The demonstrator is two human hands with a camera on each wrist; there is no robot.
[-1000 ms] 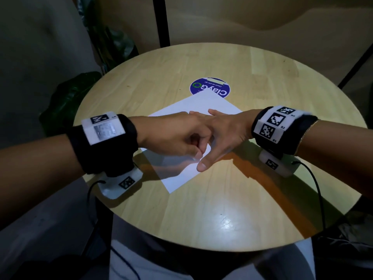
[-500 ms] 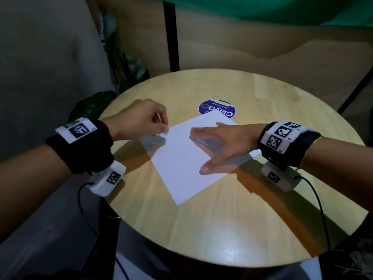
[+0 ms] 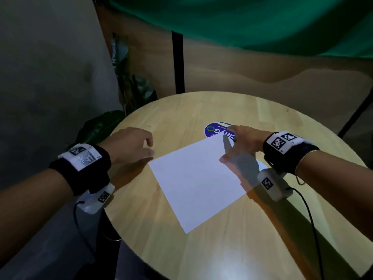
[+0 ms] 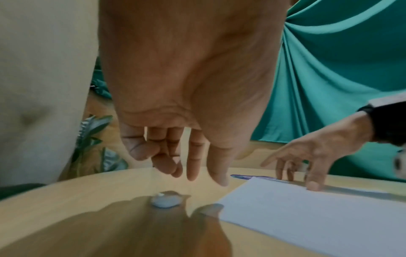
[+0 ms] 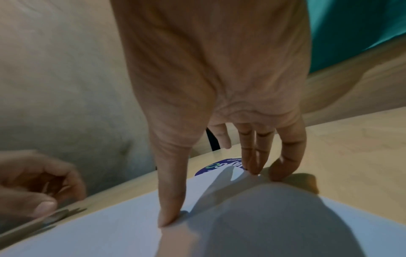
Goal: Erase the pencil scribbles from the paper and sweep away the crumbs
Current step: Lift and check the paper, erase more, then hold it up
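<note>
Left hand [image 3: 129, 145] above table, off the paper's left corner; fingers hanging loosely curled, holding nothing, tips clear of the wood in the left wrist view. Small pale eraser [image 4: 164, 201] lying on the table directly beneath those fingertips, in their shadow, just beside the paper's corner; not touched.

Right hand [image 3: 245, 143] spread wide, fingers extended. Thumb tip [image 5: 169, 217] pressed flat on the paper; remaining fingertips [image 5: 255, 167] down at the paper's far edge, beside the blue round sticker [image 3: 214, 129], little finger apparently on bare wood just past the sheet. Nothing gripped.

White paper [image 3: 197, 182] lying flat, turned diamond-wise, between the two hands and reaching out toward the body. Surface looks blank in the head view; faint marks possible in the left wrist view, too dim to tell. Crumbs not discernible.

Round wooden table [image 3: 232, 249] under everything. Black bands with coded tags on both wrists. Green cloth [image 3: 262, 23] beyond the right hand; dark plant leaves [image 3: 101, 126] beyond the left.
</note>
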